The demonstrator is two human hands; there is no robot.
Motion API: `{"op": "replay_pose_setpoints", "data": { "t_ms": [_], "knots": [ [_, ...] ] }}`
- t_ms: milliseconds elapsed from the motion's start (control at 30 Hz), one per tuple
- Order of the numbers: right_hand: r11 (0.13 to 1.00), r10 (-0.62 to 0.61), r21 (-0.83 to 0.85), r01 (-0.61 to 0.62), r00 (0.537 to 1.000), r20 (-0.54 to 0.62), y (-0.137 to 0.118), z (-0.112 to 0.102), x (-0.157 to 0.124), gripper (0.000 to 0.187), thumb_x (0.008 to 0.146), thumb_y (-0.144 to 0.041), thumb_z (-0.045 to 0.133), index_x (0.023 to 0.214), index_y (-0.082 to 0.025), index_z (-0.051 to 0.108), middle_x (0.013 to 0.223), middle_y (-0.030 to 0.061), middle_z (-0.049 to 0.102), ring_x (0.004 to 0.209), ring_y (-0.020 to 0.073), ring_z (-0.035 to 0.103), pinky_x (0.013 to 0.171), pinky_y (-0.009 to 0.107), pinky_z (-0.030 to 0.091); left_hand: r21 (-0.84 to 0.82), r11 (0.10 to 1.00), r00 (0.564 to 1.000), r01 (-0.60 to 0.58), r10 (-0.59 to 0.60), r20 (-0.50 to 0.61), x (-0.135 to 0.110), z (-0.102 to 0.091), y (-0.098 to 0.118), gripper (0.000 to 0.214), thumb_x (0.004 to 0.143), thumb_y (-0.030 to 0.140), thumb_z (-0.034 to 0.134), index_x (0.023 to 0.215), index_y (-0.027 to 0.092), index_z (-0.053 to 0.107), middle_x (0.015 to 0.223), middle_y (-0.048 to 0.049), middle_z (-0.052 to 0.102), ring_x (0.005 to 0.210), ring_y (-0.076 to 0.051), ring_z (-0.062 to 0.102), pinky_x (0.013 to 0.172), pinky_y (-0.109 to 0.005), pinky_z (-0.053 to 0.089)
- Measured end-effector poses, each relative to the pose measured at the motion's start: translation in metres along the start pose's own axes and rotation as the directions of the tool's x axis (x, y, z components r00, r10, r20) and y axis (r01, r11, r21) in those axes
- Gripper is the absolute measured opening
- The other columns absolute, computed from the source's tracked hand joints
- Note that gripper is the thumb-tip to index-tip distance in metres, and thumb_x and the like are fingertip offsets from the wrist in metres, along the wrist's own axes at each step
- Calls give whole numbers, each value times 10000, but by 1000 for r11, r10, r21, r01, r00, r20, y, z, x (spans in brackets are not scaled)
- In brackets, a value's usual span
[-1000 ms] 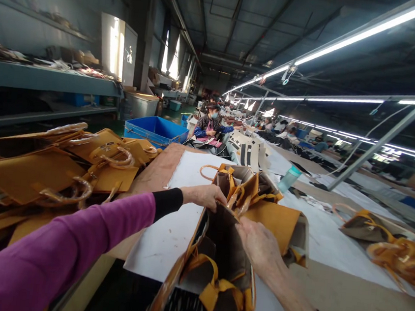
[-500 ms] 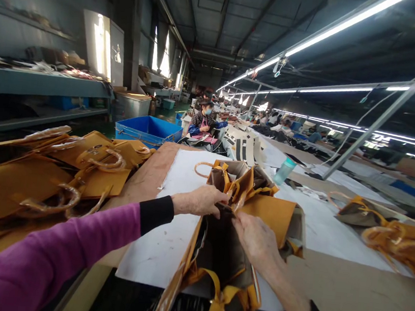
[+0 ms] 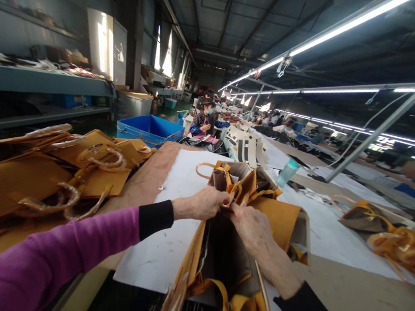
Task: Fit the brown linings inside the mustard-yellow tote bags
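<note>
A mustard-yellow handbag (image 3: 192, 258) stands right in front of me with its dark interior facing up. At its far side my left hand (image 3: 204, 203) is closed, thumb and fingers pinching a small yellow part at the bag's rim. My right hand (image 3: 257, 230) pinches the same spot, its fingertips almost touching the left ones. The exact piece between them is partly hidden. A yellow strap (image 3: 229, 303) with a loop hangs at the bag's near end. Just beyond the hands more yellow handbags (image 3: 277, 215) stand packed together, one with a round plastic-wrapped handle (image 3: 204, 171).
Many yellow bags (image 3: 30, 181) lie piled at left. More wrapped handles and a bag (image 3: 399, 240) rest at right. White paper (image 3: 156, 254) covers the table. A teal bottle (image 3: 287, 173), a blue bin (image 3: 151, 129) and a seated co-worker (image 3: 205, 120) are farther off.
Both hands have risen slightly and come closer together at the bag's far rim. The right hand's fingertips moved up and left. The co-worker now raises a dark piece.
</note>
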State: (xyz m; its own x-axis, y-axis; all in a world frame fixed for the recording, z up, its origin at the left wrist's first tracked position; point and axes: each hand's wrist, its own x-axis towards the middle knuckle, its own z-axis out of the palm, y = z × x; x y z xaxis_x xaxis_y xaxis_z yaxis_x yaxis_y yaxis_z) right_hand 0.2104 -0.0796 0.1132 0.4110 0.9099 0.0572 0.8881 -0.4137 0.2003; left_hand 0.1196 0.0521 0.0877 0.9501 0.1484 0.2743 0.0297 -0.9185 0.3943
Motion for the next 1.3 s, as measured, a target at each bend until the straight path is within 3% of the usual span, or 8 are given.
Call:
{"op": "replay_pose_setpoints", "data": {
  "t_ms": [267, 433, 533, 733, 933, 1033, 1133, 1300],
  "knots": [
    [999, -46, 19, 46, 999, -26, -2, 6, 11, 276, 892, -299, 412, 968, -197, 658, 833, 111, 703, 832, 232, 659, 641, 266, 419, 36, 998, 999, 51, -51, 0, -1, -2, 2, 272, 740, 131, 488, 998, 180, 559, 768, -36, 635, 729, -192, 591, 587, -235, 389],
    [999, -41, 32, 44, 997, -65, -3, 5, 9, 308, 893, -256, 373, 944, -206, 672, 838, 104, 703, 833, 221, 653, 647, 264, 413, 102, 992, 994, 67, -76, 80, 1, -9, 10, 138, 779, 275, 547, 805, 187, 650, 780, -52, 663, 752, -207, 603, 633, -254, 415],
    [997, -34, 61, 37, 998, -62, -4, 5, 7, 318, 895, -281, 370, 926, -210, 679, 844, 105, 704, 841, 219, 650, 648, 262, 408, 140, 987, 992, 85, -97, 79, 3, -12, 11, 159, 796, 253, 532, 783, 204, 682, 762, -47, 680, 740, -201, 609, 637, -251, 416],
    [998, -19, 59, 23, 997, -80, -7, 4, 9, 312, 901, -298, 371, 918, -211, 671, 836, 92, 707, 820, 211, 659, 635, 250, 411, 32, 997, 996, 73, -75, 57, -4, -10, 5, 172, 820, 219, 475, 864, 203, 641, 820, -38, 680, 773, -188, 611, 657, -241, 413],
    [990, -111, 79, 115, 992, -52, -12, -1, 8, 310, 911, -249, 352, 990, -223, 651, 845, 83, 709, 821, 193, 662, 640, 235, 410, -164, 957, 970, 238, -242, -5, -14, -3, 11, 243, 765, 150, 467, 1003, 187, 436, 823, -31, 637, 752, -178, 590, 635, -239, 413],
    [982, -146, 111, 153, 987, -65, -14, -5, 4, 273, 896, -238, 389, 961, -238, 653, 838, 63, 711, 835, 189, 659, 656, 237, 404, -313, 887, 930, 340, -366, -27, -34, -8, 25, 340, 732, 191, 530, 1051, 188, 410, 956, -51, 630, 829, -184, 583, 706, -260, 436],
    [977, -144, 148, 151, 988, -58, -12, -7, -3, 264, 899, -271, 393, 914, -249, 655, 848, 44, 708, 863, 189, 650, 668, 241, 400, -424, 820, 887, 386, -456, -75, -72, -15, 49, 527, 694, 249, 605, 1172, 203, 390, 1200, -83, 542, 1023, -206, 537, 873, -298, 414],
    [991, 56, 118, -56, 998, 8, 7, 1, -11, 267, 891, -240, 374, 908, -212, 638, 912, 68, 695, 897, 218, 631, 674, 277, 398, -369, 808, 876, 459, -482, 35, -128, -6, 86, 764, 570, 280, 723, 1264, 276, 403, 1259, -69, 516, 1138, -266, 460, 971, -350, 350]
  ]
}}
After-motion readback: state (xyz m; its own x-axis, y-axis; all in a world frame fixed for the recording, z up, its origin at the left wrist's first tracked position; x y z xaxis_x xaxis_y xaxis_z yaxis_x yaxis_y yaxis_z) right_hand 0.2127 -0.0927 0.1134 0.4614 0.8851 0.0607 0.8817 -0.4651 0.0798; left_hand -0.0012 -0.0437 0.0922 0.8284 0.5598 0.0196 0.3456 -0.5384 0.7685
